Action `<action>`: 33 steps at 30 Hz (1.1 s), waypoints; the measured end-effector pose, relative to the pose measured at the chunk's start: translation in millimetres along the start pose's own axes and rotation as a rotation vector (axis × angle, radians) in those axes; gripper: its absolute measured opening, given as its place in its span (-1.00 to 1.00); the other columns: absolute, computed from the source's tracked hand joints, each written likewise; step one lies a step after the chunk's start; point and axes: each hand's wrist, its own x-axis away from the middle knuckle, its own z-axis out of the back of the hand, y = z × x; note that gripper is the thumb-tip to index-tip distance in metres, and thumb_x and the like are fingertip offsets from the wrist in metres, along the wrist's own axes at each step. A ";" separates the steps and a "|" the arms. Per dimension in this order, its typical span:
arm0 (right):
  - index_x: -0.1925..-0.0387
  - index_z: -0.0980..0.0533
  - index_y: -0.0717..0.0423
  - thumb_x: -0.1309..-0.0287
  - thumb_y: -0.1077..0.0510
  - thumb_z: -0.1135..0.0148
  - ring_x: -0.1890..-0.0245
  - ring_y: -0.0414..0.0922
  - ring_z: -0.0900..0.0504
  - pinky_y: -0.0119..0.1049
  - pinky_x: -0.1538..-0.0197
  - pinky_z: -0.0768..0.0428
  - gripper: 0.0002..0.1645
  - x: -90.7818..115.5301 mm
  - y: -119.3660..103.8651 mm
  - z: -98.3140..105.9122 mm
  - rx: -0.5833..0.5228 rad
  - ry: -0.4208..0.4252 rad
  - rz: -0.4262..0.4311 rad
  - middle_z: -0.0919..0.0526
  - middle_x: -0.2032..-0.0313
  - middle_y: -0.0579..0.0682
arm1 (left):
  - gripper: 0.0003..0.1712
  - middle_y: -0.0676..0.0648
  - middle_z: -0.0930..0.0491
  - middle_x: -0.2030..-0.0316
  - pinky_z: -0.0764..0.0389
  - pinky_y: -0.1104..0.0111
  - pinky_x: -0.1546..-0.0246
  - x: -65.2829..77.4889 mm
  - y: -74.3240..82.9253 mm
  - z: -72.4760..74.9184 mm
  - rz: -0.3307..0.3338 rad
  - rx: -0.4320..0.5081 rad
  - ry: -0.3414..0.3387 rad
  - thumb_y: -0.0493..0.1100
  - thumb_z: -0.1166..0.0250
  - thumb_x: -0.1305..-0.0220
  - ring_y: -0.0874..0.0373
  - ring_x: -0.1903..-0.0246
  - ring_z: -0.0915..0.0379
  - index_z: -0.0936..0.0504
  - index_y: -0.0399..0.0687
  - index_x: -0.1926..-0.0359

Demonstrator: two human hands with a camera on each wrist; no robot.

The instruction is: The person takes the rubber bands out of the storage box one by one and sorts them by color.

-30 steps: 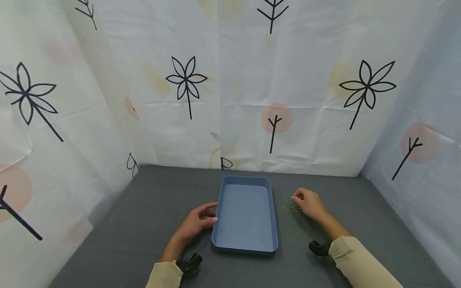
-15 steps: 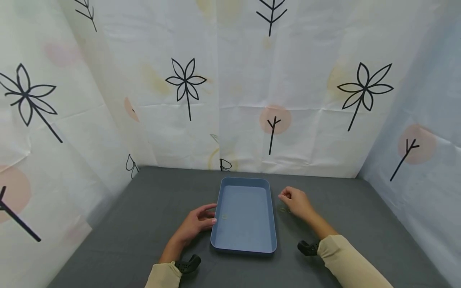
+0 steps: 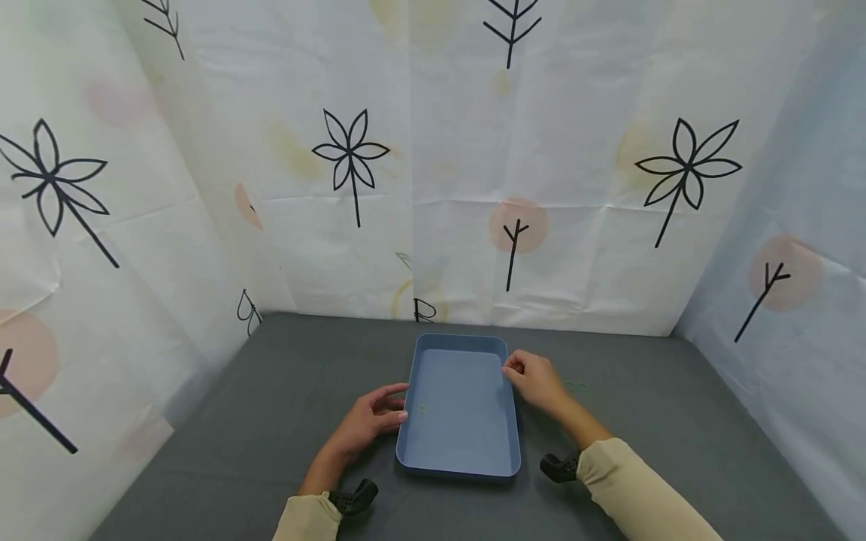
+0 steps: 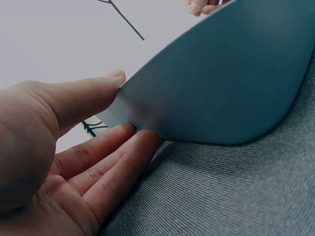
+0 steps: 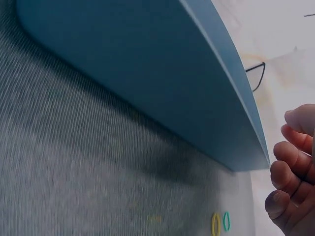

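Observation:
A shallow blue-grey tray [image 3: 460,443] lies on the dark table, with one small yellowish ring [image 3: 422,408] inside near its left wall. My left hand [image 3: 368,417] is at the tray's left side; in the left wrist view its thumb touches the rim and its extended fingers meet the outer wall low down. At the tray's right rim, toward the back, is my right hand [image 3: 537,382], fingers curled and thumb close to the forefinger. I cannot tell whether a small ring is between them. A yellow ring [image 5: 213,224] and a green ring [image 5: 224,221] lie on the table beside the tray.
Small greenish rings [image 3: 582,388] show just right of my right hand, which covers others. White patterned cloth [image 3: 446,173] stands as a wall behind the grey table [image 3: 325,346] and along both sides. Black wrist devices [image 3: 355,497] sit at both cuffs.
My right hand has moved left from the rings on the table to the tray's right rim. The left hand, the tray and the ring inside it have stayed put.

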 end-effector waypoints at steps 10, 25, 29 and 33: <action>0.40 -0.55 0.11 -0.25 0.21 -0.27 0.57 -0.17 -0.37 -0.25 0.48 -0.39 -0.90 -6.5 -21.8 -12.5 -0.005 -0.060 0.013 -0.45 0.57 -0.13 | -0.30 -0.40 -0.43 -0.16 -0.58 0.14 0.01 -1.0 -2.3 1.5 -0.002 -0.011 0.001 -0.20 -0.33 -0.29 -0.12 -0.04 -0.50 -0.30 -0.24 -0.38; 0.41 -0.55 0.08 -0.22 0.22 -0.30 0.58 -0.20 -0.37 -0.30 0.49 -0.38 -0.90 -15.0 -34.9 -29.7 0.019 -0.114 0.056 -0.45 0.58 -0.16 | -0.33 -0.39 -0.44 -0.15 -0.58 0.13 0.02 -1.4 -3.5 3.0 0.008 -0.007 0.011 -0.23 -0.32 -0.29 -0.12 -0.03 -0.51 -0.32 -0.23 -0.38; 0.42 -0.55 0.08 -0.22 0.22 -0.29 0.59 -0.21 -0.36 -0.31 0.51 -0.36 -0.89 -16.4 -38.9 -33.4 0.019 -0.136 0.071 -0.44 0.58 -0.17 | -0.31 -0.39 -0.43 -0.16 -0.58 0.12 0.01 -0.8 -3.6 3.0 0.001 -0.005 0.004 -0.22 -0.32 -0.30 -0.10 -0.02 -0.51 -0.30 -0.24 -0.39; 0.43 -0.55 0.06 -0.23 0.23 -0.28 0.61 -0.22 -0.35 -0.33 0.52 -0.35 -0.89 -17.8 -42.4 -36.2 0.016 -0.167 0.082 -0.43 0.60 -0.17 | -0.31 -0.39 -0.43 -0.15 -0.58 0.12 0.01 -1.0 -3.2 2.4 0.003 -0.006 0.002 -0.22 -0.32 -0.30 -0.10 -0.02 -0.51 -0.30 -0.24 -0.39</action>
